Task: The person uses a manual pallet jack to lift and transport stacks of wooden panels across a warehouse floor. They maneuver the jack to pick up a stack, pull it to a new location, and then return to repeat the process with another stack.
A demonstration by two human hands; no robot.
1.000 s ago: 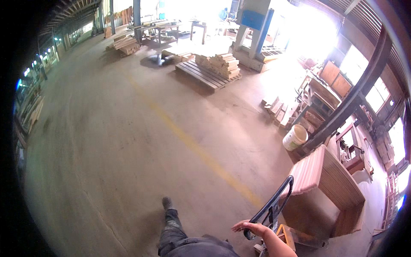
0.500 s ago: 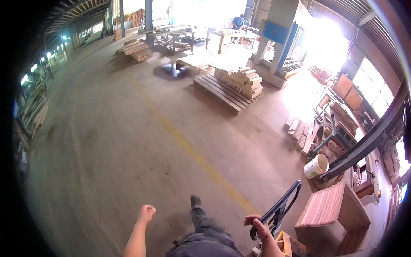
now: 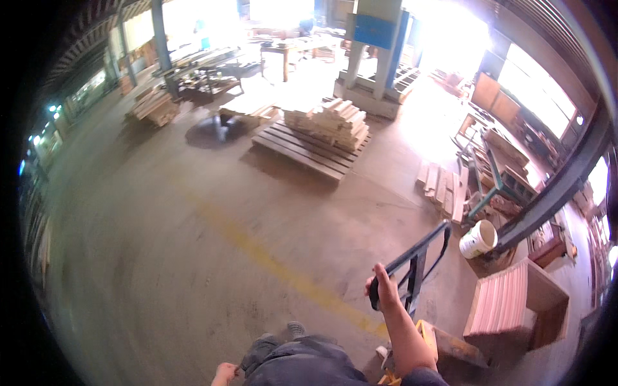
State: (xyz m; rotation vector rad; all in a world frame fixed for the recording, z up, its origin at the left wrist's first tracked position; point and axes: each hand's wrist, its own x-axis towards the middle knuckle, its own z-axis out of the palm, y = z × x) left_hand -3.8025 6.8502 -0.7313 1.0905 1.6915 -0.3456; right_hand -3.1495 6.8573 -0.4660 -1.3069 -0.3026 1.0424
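My right hand (image 3: 385, 289) is closed around one end of a black cart handle (image 3: 417, 267), a looped metal frame with cross bars. Below the handle, beside my right forearm, some yellow metal (image 3: 426, 340) shows; my arm hides part of it. My left hand (image 3: 225, 372) hangs low at the bottom edge beside my leg. Its fingers look curled, with nothing seen in them, and the picture's edge cuts part of it off.
A wooden bin (image 3: 547, 302) with a row of boards stands right of the handle, near a white bucket (image 3: 478, 239). Ahead lies a slatted pallet (image 3: 302, 153) bearing stacked lumber (image 3: 335, 123). A yellow line (image 3: 257, 254) crosses the floor. Loose boards (image 3: 444, 186) lie right.
My right hand has moved forward and closed on the cart handle, where its fingers were apart before. My left hand has dropped back toward the lower edge. The view has shifted forward and right.
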